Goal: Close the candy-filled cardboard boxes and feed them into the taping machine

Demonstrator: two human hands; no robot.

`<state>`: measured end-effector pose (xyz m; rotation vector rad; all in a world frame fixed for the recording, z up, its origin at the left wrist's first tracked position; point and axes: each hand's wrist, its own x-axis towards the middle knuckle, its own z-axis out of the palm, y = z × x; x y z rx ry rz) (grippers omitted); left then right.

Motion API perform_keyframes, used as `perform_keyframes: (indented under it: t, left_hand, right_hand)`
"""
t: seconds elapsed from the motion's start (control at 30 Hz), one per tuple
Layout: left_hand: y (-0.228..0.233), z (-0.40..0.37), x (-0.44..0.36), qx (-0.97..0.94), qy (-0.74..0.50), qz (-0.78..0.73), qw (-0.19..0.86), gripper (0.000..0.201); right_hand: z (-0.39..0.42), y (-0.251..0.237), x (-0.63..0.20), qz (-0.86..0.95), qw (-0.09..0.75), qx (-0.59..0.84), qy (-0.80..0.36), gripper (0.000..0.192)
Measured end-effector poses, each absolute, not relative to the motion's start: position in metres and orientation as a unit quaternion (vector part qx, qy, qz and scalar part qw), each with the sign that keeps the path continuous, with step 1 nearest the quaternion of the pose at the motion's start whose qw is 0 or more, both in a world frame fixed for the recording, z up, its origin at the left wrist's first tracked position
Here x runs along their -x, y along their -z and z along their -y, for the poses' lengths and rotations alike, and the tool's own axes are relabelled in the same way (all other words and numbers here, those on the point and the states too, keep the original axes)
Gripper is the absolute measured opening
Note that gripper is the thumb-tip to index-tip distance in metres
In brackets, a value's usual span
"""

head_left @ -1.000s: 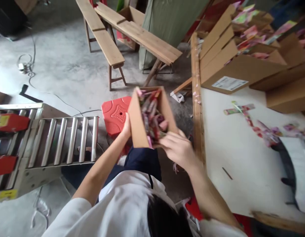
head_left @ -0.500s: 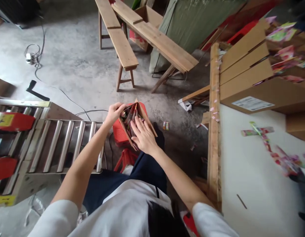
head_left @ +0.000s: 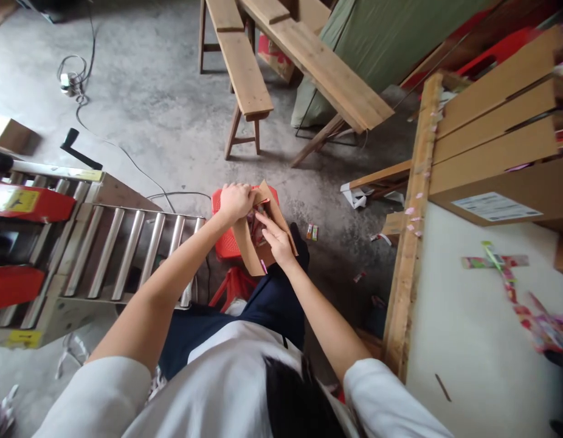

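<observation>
A small open cardboard box point(head_left: 247, 248) sits over a red plastic stool point(head_left: 225, 243), just in front of my knees. Dark and pinkish wrapped packets point(head_left: 255, 226) show inside it, partly hidden by my hands. My left hand point(head_left: 237, 201) is closed over the box's far left corner, gripping a flap; its fingertips are partly hidden. Over the box's opening, my right hand point(head_left: 276, 238) reaches in with its index finger stretched toward the packets. It holds nothing that I can see. The left flap stands up and bends outward.
A roller conveyor point(head_left: 126, 249) stands at left. Wooden benches point(head_left: 245, 73) are ahead. On the right, a white table point(head_left: 464, 328) with a wooden edge carries larger cartons point(head_left: 495, 140) and colourful wrapped sticks point(head_left: 495, 261). Two small packets point(head_left: 312, 232) lie on the floor.
My left hand has moved over the box's far corner and its flap. The left flap now stands raised. My right hand has gone from lying flat on the packets to pointing in.
</observation>
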<state>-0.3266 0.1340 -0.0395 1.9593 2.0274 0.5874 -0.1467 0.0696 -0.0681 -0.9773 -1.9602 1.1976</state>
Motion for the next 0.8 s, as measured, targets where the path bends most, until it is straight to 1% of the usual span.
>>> perform_keyframes:
  t: [0.07, 0.1, 0.17, 0.2, 0.27, 0.37, 0.43, 0.57, 0.7, 0.8]
  left_hand:
    - [0.043, -0.129, 0.332, -0.657, -0.248, -0.680, 0.211, 0.034]
    - [0.044, -0.127, 0.336, -0.632, -0.283, -0.667, 0.274, 0.039]
    - [0.045, -0.122, 0.342, -0.561, -0.368, -0.634, 0.384, 0.051]
    - [0.046, -0.120, 0.344, -0.525, -0.419, -0.618, 0.410, 0.056]
    - [0.046, -0.117, 0.345, -0.474, -0.508, -0.592, 0.409, 0.061]
    - [0.044, -0.111, 0.345, -0.450, -0.568, -0.574, 0.381, 0.066]
    - [0.042, -0.106, 0.346, -0.456, -0.568, -0.573, 0.375, 0.067]
    - [0.037, -0.096, 0.353, -0.511, -0.520, -0.564, 0.387, 0.065]
    - [0.036, -0.093, 0.360, -0.575, -0.454, -0.565, 0.379, 0.066]
    - [0.042, -0.102, 0.357, -0.612, -0.388, -0.606, 0.329, 0.066]
  right_hand:
    - [-0.068, 0.064, 0.148, 0.731, 0.366, 0.374, -0.438, 0.045]
    - [-0.068, 0.062, 0.152, 0.739, 0.376, 0.377, -0.413, 0.044]
    - [-0.068, 0.060, 0.163, 0.774, 0.369, 0.381, -0.345, 0.044]
    - [-0.069, 0.059, 0.169, 0.800, 0.349, 0.377, -0.308, 0.045]
    - [-0.070, 0.062, 0.180, 0.856, 0.280, 0.362, -0.240, 0.048]
    - [-0.067, 0.071, 0.188, 0.906, 0.176, 0.349, -0.161, 0.054]
    - [-0.061, 0.075, 0.187, 0.917, 0.144, 0.347, -0.136, 0.052]
    - [-0.049, 0.076, 0.177, 0.924, 0.128, 0.333, -0.135, 0.048]
    - [-0.047, 0.076, 0.173, 0.921, 0.123, 0.331, -0.164, 0.046]
    - [-0.056, 0.081, 0.173, 0.905, 0.106, 0.350, -0.219, 0.051]
